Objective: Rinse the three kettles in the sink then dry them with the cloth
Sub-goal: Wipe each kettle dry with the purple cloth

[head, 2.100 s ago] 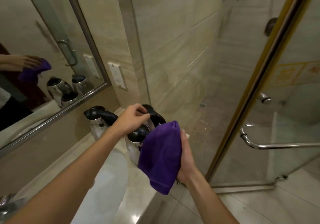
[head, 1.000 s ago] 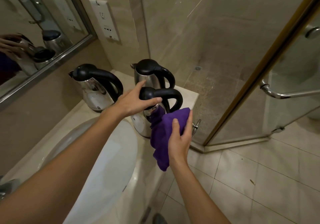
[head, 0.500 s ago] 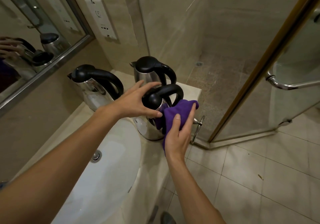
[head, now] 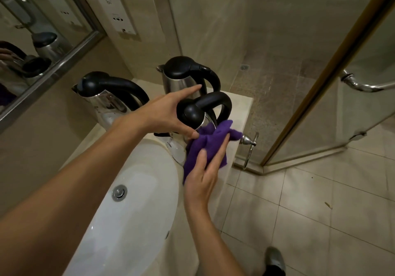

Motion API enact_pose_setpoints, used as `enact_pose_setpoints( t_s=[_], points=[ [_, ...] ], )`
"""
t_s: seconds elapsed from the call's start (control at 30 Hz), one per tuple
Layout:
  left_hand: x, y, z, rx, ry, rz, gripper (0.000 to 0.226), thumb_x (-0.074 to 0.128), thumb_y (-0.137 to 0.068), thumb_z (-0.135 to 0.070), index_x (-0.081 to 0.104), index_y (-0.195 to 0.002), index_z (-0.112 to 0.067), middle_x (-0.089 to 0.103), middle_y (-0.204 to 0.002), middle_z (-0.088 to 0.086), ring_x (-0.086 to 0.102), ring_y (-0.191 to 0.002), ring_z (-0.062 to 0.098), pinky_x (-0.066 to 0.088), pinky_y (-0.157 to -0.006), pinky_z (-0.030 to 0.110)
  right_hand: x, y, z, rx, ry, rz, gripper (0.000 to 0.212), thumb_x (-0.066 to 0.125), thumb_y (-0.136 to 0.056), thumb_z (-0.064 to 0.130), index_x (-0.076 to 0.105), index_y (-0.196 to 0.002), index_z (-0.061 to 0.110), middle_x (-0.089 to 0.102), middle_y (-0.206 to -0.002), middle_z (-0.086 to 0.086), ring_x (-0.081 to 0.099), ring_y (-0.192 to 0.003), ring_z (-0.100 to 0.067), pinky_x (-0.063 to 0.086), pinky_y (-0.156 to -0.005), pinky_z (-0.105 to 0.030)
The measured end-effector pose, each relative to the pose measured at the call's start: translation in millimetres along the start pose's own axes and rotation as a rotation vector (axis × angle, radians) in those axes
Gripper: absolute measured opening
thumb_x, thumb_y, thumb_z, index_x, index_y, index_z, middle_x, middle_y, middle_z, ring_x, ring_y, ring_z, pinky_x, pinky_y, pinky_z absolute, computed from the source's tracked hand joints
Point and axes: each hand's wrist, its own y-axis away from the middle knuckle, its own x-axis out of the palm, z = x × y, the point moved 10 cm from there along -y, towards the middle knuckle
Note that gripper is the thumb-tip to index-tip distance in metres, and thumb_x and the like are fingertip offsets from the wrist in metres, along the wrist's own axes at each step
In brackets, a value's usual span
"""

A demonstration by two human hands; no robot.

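Countertop point(head: 241, 107): left hand point(head: 162, 113) grips kettle point(head: 193, 113), right hand point(head: 203, 179) presses cloth point(head: 206, 142)

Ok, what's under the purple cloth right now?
The steel side of the near kettle; the right hand presses the purple cloth against it. The covered steel itself is hidden.
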Motion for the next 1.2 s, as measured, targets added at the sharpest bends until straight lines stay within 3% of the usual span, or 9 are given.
enact_pose_setpoints(
  t_s=[0.17, 0.3, 0.47, 0.6, 0.73, 0.83, 0.9, 1.03, 1.2],
  points=[
    [1, 2, 2, -0.020, 0.002, -0.031, 0.120, 0.087, -0.059, -0.055, 0.013, -0.153, -0.051, 0.038, -0.156, -0.002, 0.033, -0.144, 0.027, 0.029, -0.117, 0.043, 4, -6, 0, -0.064, 0.113, 0.002, 0.057, 0.034, -0.100, 0.058, 0.011, -0.152, 0.064, 0.042, -0.157, 0.005, 0.044, -0.142, -0.028, 0.047, -0.106, -0.055],
    [1, 4, 5, -0.087, 0.054, -0.091, 0.119, 0.085, -0.059, -0.059, 0.013, -0.154, -0.049, 0.043, -0.153, 0.000, 0.037, -0.141, 0.029, 0.031, -0.116, 0.047, 0, -54, 5, -0.077, 0.134, 0.116, 0.055, 0.036, -0.104, 0.040, 0.022, -0.157, 0.050, 0.039, -0.139, 0.041, 0.050, -0.126, 0.004, 0.044, -0.097, -0.015],
    [1, 11, -3, -0.149, 0.080, -0.143, 0.119, 0.087, -0.064, -0.050, 0.011, -0.156, -0.043, 0.039, -0.155, 0.002, 0.032, -0.143, 0.032, 0.029, -0.114, 0.045, -3, -54, 13, -0.068, 0.092, 0.252, 0.054, 0.039, -0.110, 0.024, 0.023, -0.160, 0.038, 0.037, -0.139, 0.038, 0.042, -0.124, 0.021, 0.035, -0.093, 0.002],
    [3, 9, 2, -0.195, 0.124, -0.135, 0.119, 0.089, -0.065, -0.044, 0.012, -0.156, -0.043, 0.037, -0.156, 0.004, 0.033, -0.143, 0.032, 0.029, -0.115, 0.047, -7, -34, 24, -0.144, 0.127, 0.292, 0.055, 0.039, -0.109, 0.028, 0.020, -0.160, 0.038, 0.038, -0.144, 0.035, 0.043, -0.130, 0.013, 0.038, -0.097, -0.004],
    [4, 6, 9, -0.228, 0.224, -0.035, 0.117, 0.089, -0.068, -0.033, 0.011, -0.155, -0.046, 0.035, -0.157, 0.002, 0.034, -0.143, 0.028, 0.031, -0.116, 0.049, -2, -34, 37, -0.207, 0.191, 0.358, 0.056, 0.032, -0.103, 0.056, 0.010, -0.154, 0.059, 0.049, -0.151, 0.003, 0.053, -0.133, -0.018, 0.051, -0.105, -0.041],
    [2, 5, 8, -0.235, 0.255, 0.008, 0.116, 0.088, -0.070, -0.027, 0.012, -0.155, -0.043, 0.035, -0.157, 0.003, 0.034, -0.144, 0.027, 0.032, -0.116, 0.048, 7, -49, 39, -0.209, 0.240, 0.336, 0.057, 0.029, -0.100, 0.064, 0.006, -0.152, 0.064, 0.046, -0.154, -0.002, 0.052, -0.133, -0.031, 0.049, -0.103, -0.057],
    [1, 5, 7, -0.233, 0.252, -0.018, 0.116, 0.089, -0.068, -0.028, 0.014, -0.156, -0.041, 0.035, -0.157, 0.004, 0.034, -0.144, 0.027, 0.032, -0.116, 0.048, 10, -57, 34, -0.185, 0.254, 0.328, 0.055, 0.028, -0.102, 0.058, 0.006, -0.152, 0.063, 0.041, -0.158, 0.004, 0.051, -0.135, -0.028, 0.048, -0.105, -0.054],
    [1, 6, 4, -0.215, 0.223, -0.043, 0.115, 0.089, -0.067, -0.036, 0.017, -0.157, -0.036, 0.029, -0.160, 0.001, 0.028, -0.146, 0.027, 0.030, -0.116, 0.046, 6, -71, 13, -0.045, 0.189, 0.337, 0.051, 0.024, -0.111, 0.040, 0.012, -0.161, 0.042, 0.030, -0.154, 0.023, 0.035, -0.139, -0.001, 0.033, -0.109, -0.025],
    [-1, 7, 1, -0.225, 0.197, -0.074, 0.114, 0.089, -0.068, -0.036, 0.017, -0.157, -0.034, 0.028, -0.160, 0.002, 0.028, -0.146, 0.028, 0.031, -0.113, 0.044, 9, -77, 4, 0.023, 0.174, 0.308, 0.051, 0.021, -0.111, 0.041, 0.017, -0.161, 0.037, 0.034, -0.158, 0.016, 0.033, -0.136, 0.001, 0.027, -0.115, -0.033]
  ],
)
